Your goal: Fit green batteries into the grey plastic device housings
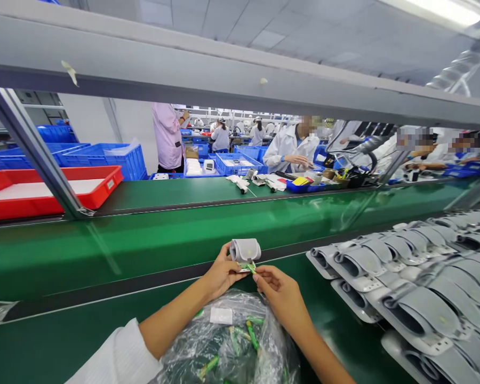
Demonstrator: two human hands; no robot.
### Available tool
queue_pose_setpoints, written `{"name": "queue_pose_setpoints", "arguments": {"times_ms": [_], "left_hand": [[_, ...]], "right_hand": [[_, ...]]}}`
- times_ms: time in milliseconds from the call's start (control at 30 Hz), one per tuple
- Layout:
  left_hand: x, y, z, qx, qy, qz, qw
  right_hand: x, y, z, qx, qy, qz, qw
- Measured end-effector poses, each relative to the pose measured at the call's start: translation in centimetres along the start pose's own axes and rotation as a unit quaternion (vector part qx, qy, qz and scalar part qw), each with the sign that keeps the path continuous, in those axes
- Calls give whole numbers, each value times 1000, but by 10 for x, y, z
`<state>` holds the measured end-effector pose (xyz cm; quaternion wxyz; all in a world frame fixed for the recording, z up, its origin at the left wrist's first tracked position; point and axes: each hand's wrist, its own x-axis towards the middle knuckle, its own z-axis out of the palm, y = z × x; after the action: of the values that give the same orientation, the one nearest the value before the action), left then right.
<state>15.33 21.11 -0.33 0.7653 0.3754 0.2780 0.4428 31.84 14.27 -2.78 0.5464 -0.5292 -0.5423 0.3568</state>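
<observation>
My left hand [223, 272] is closed around a small white device with a rolled grey cuff [246, 249], which looks like a wrist blood pressure monitor. Its underside faces me, and a bit of green shows in the opening there. Between the thumb and fingers of my right hand [278, 288] is a slim green battery [252, 268], its tip at the device's opening. Below both hands lies a clear plastic bag [272, 341] with several loose green batteries [252, 335] inside. A small white label [221, 315] sits on the bag.
Stacked rows of similar cuffed monitors [420, 314] fill the right side of the green bench. Beyond runs a raised green conveyor [176, 229] with a red tray [104, 186] at left. A metal beam [240, 69] crosses above. Co-workers [292, 146] sit beyond, near blue bins [120, 160].
</observation>
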Motion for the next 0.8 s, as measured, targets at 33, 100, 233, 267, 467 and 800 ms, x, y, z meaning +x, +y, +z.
{"name": "queue_pose_setpoints", "arguments": {"times_ms": [33, 100, 233, 267, 467, 800], "left_hand": [[-1, 0, 0, 2, -5, -2, 1000], [-2, -1, 1, 11, -18, -9, 1000], [-6, -4, 1, 35, -46, -22, 998], [-6, -4, 1, 40, -54, -25, 997], [-8, -3, 0, 41, -78, -29, 996], [1, -11, 2, 99, -25, 28, 994]], "right_hand": [[0, 0, 0, -8, 13, -3, 1000], [-1, -1, -1, -38, 45, -27, 998], [-2, -1, -2, -101, 98, -70, 988], [-2, 0, -2, -99, 100, -69, 988], [1, 6, 0, -82, 67, -139, 985], [-5, 2, 2, -64, 74, -74, 992]]}}
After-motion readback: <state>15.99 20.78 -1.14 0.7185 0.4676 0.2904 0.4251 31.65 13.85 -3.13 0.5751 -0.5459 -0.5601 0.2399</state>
